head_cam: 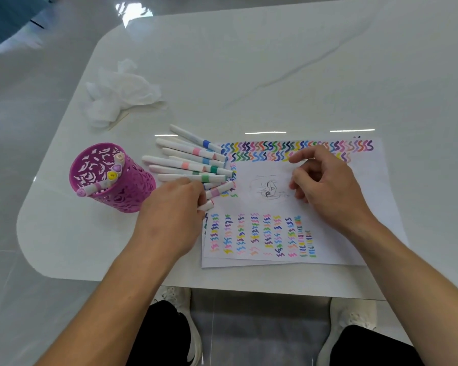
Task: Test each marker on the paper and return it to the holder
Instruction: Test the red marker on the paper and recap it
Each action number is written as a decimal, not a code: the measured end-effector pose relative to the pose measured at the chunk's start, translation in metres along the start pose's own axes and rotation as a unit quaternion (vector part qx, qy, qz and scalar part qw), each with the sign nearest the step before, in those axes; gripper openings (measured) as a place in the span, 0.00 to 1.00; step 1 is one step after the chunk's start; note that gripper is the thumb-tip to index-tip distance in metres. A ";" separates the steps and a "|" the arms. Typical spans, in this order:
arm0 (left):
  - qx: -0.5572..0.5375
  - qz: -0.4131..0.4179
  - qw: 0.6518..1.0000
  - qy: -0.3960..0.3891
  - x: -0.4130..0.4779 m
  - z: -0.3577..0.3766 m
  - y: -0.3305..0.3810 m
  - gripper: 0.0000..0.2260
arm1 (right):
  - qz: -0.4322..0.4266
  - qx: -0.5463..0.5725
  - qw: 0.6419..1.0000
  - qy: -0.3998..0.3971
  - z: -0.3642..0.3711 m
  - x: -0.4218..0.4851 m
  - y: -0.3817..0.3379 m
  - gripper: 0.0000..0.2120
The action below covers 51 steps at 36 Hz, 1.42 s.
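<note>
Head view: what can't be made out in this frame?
- Left hand covers the near ends of the lowest markers; whether it grips one is unclear.
- Holder: its wall hides the lower parts of the markers standing inside.
- Sketch on the paper: too faint and small to read.
- Blue object at top left: cut off by the frame edge and blurred.

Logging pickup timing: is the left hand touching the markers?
Touching. Head view shows the left hand curled over the nearest markers, one end poking out beneath.
</note>
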<state>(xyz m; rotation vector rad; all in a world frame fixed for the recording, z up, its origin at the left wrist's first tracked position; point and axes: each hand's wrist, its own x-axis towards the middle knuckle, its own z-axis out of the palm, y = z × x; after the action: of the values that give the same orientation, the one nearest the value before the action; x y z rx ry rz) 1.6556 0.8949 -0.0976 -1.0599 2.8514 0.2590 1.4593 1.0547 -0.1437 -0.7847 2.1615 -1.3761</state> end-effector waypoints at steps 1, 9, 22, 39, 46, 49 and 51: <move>0.003 0.003 1.000 -0.001 0.000 0.000 0.000 0.04 | -0.001 -0.002 1.000 -0.001 0.000 0.000 0.000 0.11; -0.021 0.025 0.999 0.018 -0.001 -0.004 0.001 0.05 | -0.001 -0.006 1.000 -0.005 0.000 0.000 0.000 0.10; -0.248 0.065 0.964 0.068 0.004 -0.010 0.033 0.12 | -0.003 -0.001 1.000 -0.003 0.000 -0.004 -0.001 0.10; -0.558 0.005 0.827 0.075 0.021 -0.002 0.059 0.08 | -0.090 -0.065 0.991 -0.079 -0.004 -0.022 -0.020 0.11; -0.563 0.013 0.826 0.022 0.023 0.005 0.073 0.05 | -0.116 -0.122 0.982 -0.081 -0.009 -0.018 -0.018 0.11; -0.502 0.029 0.864 0.041 0.024 0.007 0.076 0.03 | -0.134 -0.149 0.978 -0.062 -0.013 -0.015 -0.015 0.09; -0.443 0.045 0.894 0.051 0.024 0.008 0.078 0.02 | -0.137 -0.166 0.975 -0.052 -0.015 -0.014 -0.014 0.09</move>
<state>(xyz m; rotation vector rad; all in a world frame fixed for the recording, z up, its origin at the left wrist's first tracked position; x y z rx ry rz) 1.5867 0.9386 -0.0987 -1.0276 2.8686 1.6673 1.4624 1.0692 -0.1243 -1.2923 2.2936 -1.0756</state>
